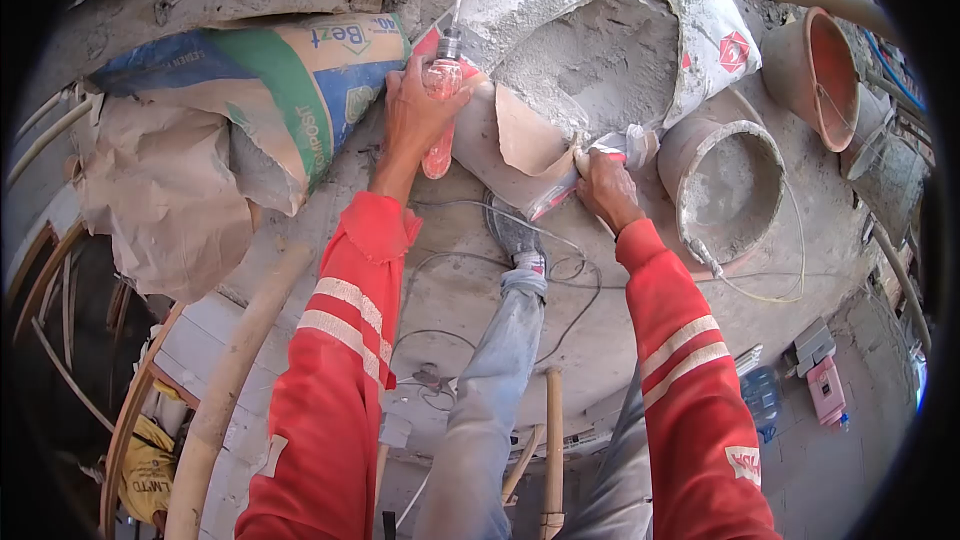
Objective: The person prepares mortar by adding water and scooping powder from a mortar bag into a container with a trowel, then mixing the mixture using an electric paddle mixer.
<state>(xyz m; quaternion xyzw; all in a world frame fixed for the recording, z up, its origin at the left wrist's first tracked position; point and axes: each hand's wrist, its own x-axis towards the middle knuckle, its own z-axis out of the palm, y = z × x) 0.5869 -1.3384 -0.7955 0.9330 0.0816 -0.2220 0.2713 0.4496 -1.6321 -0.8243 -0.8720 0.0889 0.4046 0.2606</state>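
Note:
A torn white bag with red print (715,35) lies before me, grey powder (600,65) showing through its wide opening. My left hand (415,105) is closed around a tool with a clear red handle (438,152) and a long thin shaft; it looks like a large screwdriver. That hand is beside the bag's left edge; whether it also grips the paper I cannot tell. My right hand (608,188) is closed on the bag's torn near edge, with crumpled plastic between the fingers. A brown paper flap (535,135) hangs between the hands.
A brown, green and blue cement bag (285,90) lies open at left. A bucket of grey mix (728,190) stands at right, with another bucket (812,80) tipped beyond it. Cables (590,280) loop around my shoe (515,230). A wooden pole (235,385) rises at lower left.

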